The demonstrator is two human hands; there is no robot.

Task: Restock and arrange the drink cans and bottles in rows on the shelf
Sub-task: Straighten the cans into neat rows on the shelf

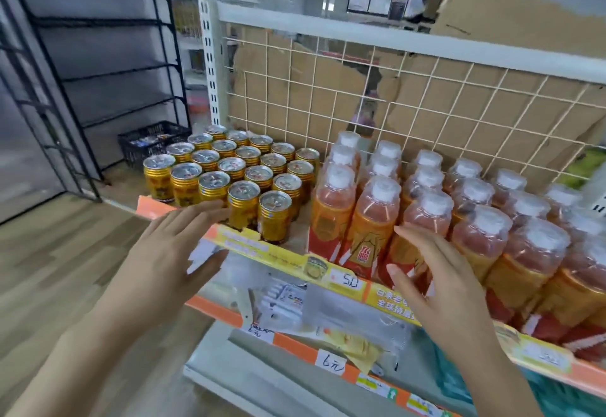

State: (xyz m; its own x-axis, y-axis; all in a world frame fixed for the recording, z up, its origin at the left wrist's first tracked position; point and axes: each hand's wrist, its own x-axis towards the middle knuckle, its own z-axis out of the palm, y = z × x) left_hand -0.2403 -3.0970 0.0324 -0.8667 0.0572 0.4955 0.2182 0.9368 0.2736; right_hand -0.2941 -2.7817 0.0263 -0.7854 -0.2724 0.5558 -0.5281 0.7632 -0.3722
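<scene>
Two hands of ours released, fingers straight, holding nothing: left hand (167, 252) by front gold cans (229, 167), right hand (439, 279) just before orange bottles (380, 216) on shelf (282, 254).

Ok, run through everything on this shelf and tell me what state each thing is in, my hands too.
Gold cans: upright, unopened, standing in rows at the left end of the shelf.
Bottles: upright, capped, in rows right of the cans.
Left hand: open, fingers straight, by the front cans, holding nothing.
Right hand: open, by the front bottles, holding nothing.
Black crate: on the floor, holding goods.
</scene>
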